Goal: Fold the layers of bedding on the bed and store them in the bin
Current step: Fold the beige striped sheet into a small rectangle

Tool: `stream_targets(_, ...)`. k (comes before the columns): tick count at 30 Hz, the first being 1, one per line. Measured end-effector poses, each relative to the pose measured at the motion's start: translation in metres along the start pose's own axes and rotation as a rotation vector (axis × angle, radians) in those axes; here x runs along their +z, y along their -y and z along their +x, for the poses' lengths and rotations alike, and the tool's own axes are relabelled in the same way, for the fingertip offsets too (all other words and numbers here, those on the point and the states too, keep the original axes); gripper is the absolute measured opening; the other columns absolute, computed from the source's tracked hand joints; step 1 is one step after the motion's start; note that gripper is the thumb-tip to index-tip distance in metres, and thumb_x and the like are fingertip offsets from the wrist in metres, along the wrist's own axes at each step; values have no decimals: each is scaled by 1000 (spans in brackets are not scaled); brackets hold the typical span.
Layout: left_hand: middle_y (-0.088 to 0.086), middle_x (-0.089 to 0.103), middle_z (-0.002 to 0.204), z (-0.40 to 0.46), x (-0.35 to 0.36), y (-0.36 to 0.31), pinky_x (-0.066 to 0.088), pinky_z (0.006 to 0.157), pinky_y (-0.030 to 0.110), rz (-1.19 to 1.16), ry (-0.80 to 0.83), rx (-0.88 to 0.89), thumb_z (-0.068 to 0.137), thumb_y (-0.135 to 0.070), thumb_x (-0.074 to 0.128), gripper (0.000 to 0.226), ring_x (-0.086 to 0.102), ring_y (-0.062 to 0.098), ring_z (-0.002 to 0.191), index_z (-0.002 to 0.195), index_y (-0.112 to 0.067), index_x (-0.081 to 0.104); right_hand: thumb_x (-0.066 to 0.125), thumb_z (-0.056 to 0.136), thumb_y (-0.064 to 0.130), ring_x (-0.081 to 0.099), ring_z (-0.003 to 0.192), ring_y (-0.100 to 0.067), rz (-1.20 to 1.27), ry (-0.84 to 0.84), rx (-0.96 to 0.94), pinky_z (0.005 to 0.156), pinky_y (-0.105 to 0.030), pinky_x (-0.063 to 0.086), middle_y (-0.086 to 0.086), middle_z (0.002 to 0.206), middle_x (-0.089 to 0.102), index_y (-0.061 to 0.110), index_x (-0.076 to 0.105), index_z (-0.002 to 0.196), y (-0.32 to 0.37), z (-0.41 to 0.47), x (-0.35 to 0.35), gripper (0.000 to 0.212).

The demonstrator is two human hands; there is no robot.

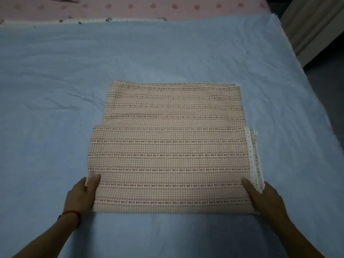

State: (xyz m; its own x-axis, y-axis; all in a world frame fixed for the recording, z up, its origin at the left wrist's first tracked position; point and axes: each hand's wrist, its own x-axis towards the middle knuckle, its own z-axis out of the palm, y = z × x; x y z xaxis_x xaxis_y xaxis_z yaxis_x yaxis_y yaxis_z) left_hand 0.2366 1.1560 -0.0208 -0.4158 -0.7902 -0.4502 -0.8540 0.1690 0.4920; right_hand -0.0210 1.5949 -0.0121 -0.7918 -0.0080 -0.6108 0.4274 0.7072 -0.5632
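Observation:
A pink checked sheet with dark dotted stripes (pixel 171 146) lies folded into a rectangle on the middle of the bed, its near half doubled over the far half. My left hand (pixel 83 194) grips the near left corner, thumb on top and fingers under the cloth. At the near right corner my right hand (pixel 264 198) holds the edge the same way, beside a white dotted underside that shows along that side. The bin is out of view.
A light blue sheet (pixel 74 75) covers the bed beneath the folded piece. A pink polka-dot layer (pixel 130 8) shows at the far end. On the right the bed edge drops to a dark floor (pixel 327 86) beside pale furniture (pixel 312 25).

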Motion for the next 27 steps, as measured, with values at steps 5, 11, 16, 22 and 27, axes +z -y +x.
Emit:
stream_targets(5, 20, 67, 114, 2, -5, 11, 44, 85, 44, -25, 2, -18, 94, -74, 25, 77, 62, 42, 104, 115, -12, 65, 69, 85, 62, 61, 93, -22, -49, -49, 14, 73, -33, 49, -1, 105, 63, 17, 55, 126, -18, -3, -6, 62)
stream_targets(11, 9, 61, 120, -33, -45, -1, 45, 98, 44, -312, 122, -137, 103, -42, 50, 36, 59, 29, 108, 129, -17, 50, 72, 89, 50, 63, 97, -29, -8, -124, 0, 85, -40, 53, -7, 107, 66, 10, 59, 125, -4, -33, -11, 56)
stream_targets(16, 19, 73, 84, -72, -89, -22, 53, 73, 40, -99, 223, -65, 101, -34, 54, 28, 68, 33, 81, 124, -32, 37, 80, 85, 40, 59, 90, -28, -22, -169, 80, 82, -37, 50, -8, 99, 61, 4, 60, 121, 9, -96, -36, 55)
stream_targets(22, 19, 70, 84, -97, -143, -36, 50, 51, 28, 66, 367, -60, 97, -23, 57, 11, 65, 30, 70, 103, -26, 48, 91, 74, 22, 61, 83, -29, 59, -199, 184, 64, -34, 46, -14, 103, 65, 14, 54, 109, 13, -154, -82, 52)
stream_targets(27, 19, 70, 85, -87, -183, -77, 41, 49, 23, -84, 494, -116, 92, -8, 67, 5, 60, 24, 65, 89, -8, 63, 83, 75, -4, 63, 84, -31, 191, -196, 142, 71, -38, 53, -23, 102, 69, 8, 69, 92, 51, -138, -120, 25)
